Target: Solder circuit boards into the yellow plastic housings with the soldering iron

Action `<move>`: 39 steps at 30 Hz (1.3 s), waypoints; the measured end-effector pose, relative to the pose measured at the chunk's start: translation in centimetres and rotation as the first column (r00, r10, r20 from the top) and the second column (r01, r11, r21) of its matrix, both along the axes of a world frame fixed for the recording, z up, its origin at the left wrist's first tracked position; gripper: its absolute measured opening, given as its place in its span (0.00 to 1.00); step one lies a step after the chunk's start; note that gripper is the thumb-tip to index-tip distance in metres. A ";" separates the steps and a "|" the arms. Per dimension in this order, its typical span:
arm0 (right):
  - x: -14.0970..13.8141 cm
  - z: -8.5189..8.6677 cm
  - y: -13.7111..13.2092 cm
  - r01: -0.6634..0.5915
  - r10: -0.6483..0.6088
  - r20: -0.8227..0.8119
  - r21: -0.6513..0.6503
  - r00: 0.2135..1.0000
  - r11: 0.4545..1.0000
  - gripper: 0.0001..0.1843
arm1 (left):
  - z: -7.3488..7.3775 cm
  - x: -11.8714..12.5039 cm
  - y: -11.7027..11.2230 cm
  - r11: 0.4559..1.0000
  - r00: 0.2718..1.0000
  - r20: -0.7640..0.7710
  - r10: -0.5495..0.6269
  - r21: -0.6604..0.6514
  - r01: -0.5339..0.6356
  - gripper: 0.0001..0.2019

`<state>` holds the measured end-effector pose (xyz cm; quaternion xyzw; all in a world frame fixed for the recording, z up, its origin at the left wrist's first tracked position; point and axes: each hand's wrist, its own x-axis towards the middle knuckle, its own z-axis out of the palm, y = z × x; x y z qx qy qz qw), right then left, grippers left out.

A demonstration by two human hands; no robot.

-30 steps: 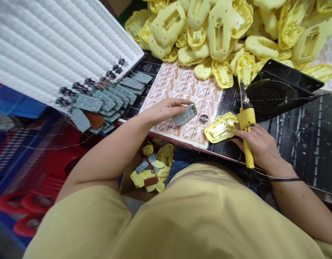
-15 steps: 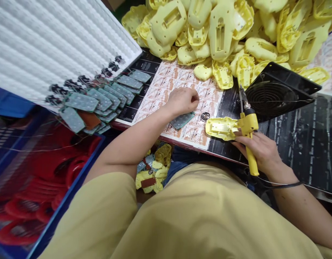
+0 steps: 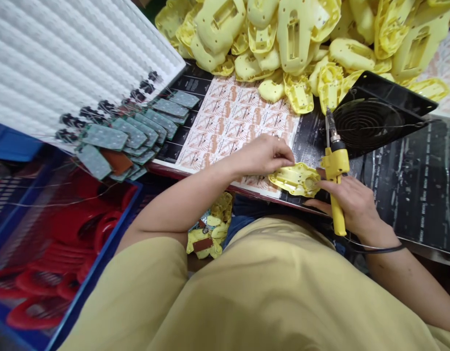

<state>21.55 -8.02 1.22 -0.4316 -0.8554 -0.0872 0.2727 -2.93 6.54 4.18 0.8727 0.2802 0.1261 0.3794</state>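
My right hand (image 3: 356, 197) grips a yellow soldering gun (image 3: 336, 161), its metal tip pointing away from me. The thumb and fingers of that hand are also at the right end of a yellow plastic shell (image 3: 294, 179), which lies hollow side up near the table's front edge. My left hand (image 3: 267, 155) is closed, fingertips pinched together just over the shell's left end. Whether it grips the shell's rim or something small there, I cannot make out. Under the left hand and forearm, part of the printed sheet (image 3: 225, 124) is hidden.
Yellow shells (image 3: 294, 39) are heaped at the back. A black fan (image 3: 378, 117) stands right of the soldering tip. Green circuit boards (image 3: 108, 136) with wired black parts lie at the left beside white ridged foam (image 3: 82, 58). Red parts (image 3: 75, 214) fill a blue crate (image 3: 111, 243) at lower left.
My left hand has moved right and toward me, to the shell's left end. The shell has shifted slightly left and tilted. The small round part and the circuit board near the left hand no longer show.
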 end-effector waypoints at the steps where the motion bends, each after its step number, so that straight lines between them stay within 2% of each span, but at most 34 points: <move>1: 0.0 0.0 -0.3 0.009 -0.009 -0.007 0.005 1.000 1.000 0.17 | -0.1 0.2 -0.5 0.998 0.999 -0.038 -0.028 0.059 0.031 0.08; 3: 0.2 -0.3 -0.6 0.028 -0.028 -0.027 -0.003 0.999 1.000 0.19 | -0.4 0.3 -1.2 0.986 0.994 -0.098 -0.041 0.155 0.056 0.09; 6: 0.3 -1.0 -0.8 0.033 -0.034 -0.064 -0.019 0.997 0.999 0.21 | -0.4 0.2 -1.8 0.973 0.990 -0.139 -0.023 0.225 0.054 0.09; 9: 0.0 -1.1 -1.0 0.010 -0.010 -0.109 -0.007 0.994 1.000 0.19 | -0.3 0.1 -2.4 0.974 0.987 -0.162 -0.008 0.222 0.044 0.09; 13: -0.1 0.1 -2.1 -0.018 0.020 -0.185 0.013 0.983 1.000 0.15 | -0.8 0.4 -3.6 0.984 0.983 -0.178 0.043 0.181 -0.011 0.09; 16: 0.4 0.6 -2.5 -0.012 0.023 -0.231 0.048 0.973 0.999 0.17 | -1.3 0.7 -4.5 0.984 0.982 -0.170 0.086 0.169 -0.057 0.10; 18: 0.6 0.5 -2.3 -0.005 0.011 -0.205 0.032 0.979 0.999 0.18 | -1.3 0.8 -4.6 0.982 0.981 -0.175 0.088 0.179 -0.056 0.10; 20: 0.7 0.1 -1.6 -0.022 0.025 -0.151 0.023 0.988 1.000 0.16 | -0.7 0.4 -4.2 0.977 0.977 -0.202 0.073 0.212 -0.029 0.11; 22: 0.5 -0.5 -0.9 -0.051 0.055 -0.108 0.045 0.993 0.998 0.13 | 0.6 -0.4 -3.2 0.966 0.967 -0.250 0.057 0.258 0.009 0.11; 25: -0.2 -1.1 -0.3 -0.059 0.068 -0.108 0.080 0.992 0.995 0.10 | 2.8 -1.7 -1.8 0.945 0.943 -0.327 0.056 0.323 0.056 0.11; 27: -0.8 -1.3 -0.3 -0.049 0.058 -0.108 0.083 0.992 0.995 0.10 | 3.6 -2.1 -1.5 0.935 0.933 -0.356 0.048 0.345 0.084 0.09; 29: -1.4 -1.3 -0.4 -0.029 0.038 -0.102 0.091 0.994 0.995 0.09 | 3.2 -1.8 -1.9 0.932 0.938 -0.346 0.032 0.350 0.097 0.09; 32: -2.1 -1.2 -0.7 -0.003 0.018 -0.130 0.118 0.991 0.993 0.08 | 1.2 -0.5 -3.1 0.936 0.960 -0.279 0.038 0.346 0.064 0.10; 35: -1.9 -0.4 -1.4 0.002 0.025 -0.180 0.151 0.983 0.989 0.11 | -0.6 0.6 -3.8 0.937 0.975 -0.212 0.060 0.350 0.018 0.09; 39: -0.4 1.4 -3.4 0.003 0.016 -0.203 0.097 0.979 0.995 0.15 | -0.5 0.9 -3.3 0.950 0.974 -0.227 -0.014 0.300 0.084 0.08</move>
